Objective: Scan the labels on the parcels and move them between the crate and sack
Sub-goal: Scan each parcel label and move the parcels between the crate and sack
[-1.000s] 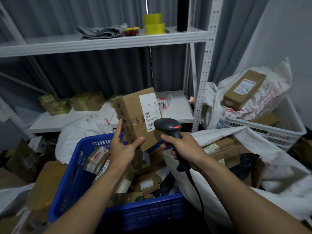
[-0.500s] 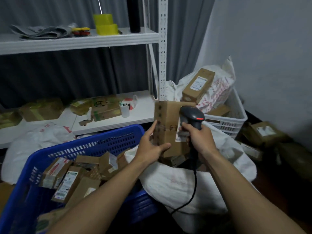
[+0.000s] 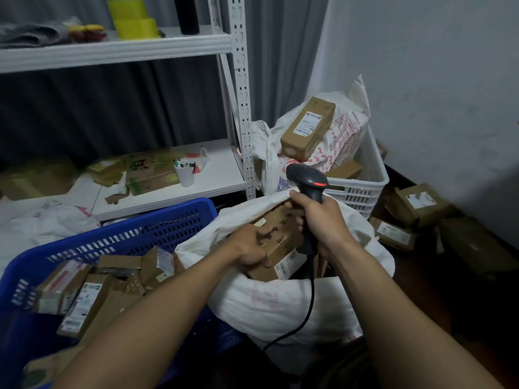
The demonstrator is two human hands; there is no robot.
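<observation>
Left hand (image 3: 250,248) curled over the near end of a brown cardboard parcel (image 3: 280,242), gripping it inside the open mouth of the white woven sack (image 3: 280,304), on top of other boxes there. Right hand (image 3: 320,220) wrapped round the grip of a corded barcode scanner (image 3: 307,178), held just above the sack's rim, red light showing.

Judged from this: parcel as good as delivered, only the letting go left for this one. Far from finished overall, with the blue crate (image 3: 126,240) to the left holding many labelled boxes (image 3: 84,296), each wanting a scan and a transfer.

Around: white metal shelving (image 3: 241,108) with flattened cartons and a white cup (image 3: 185,175) on the lower shelf, yellow tape rolls (image 3: 134,26) on the upper. White crate (image 3: 362,189) behind the sack, with a printed bag and a long box (image 3: 307,129) on top. More parcels (image 3: 418,203) on the dark floor by the grey wall.
</observation>
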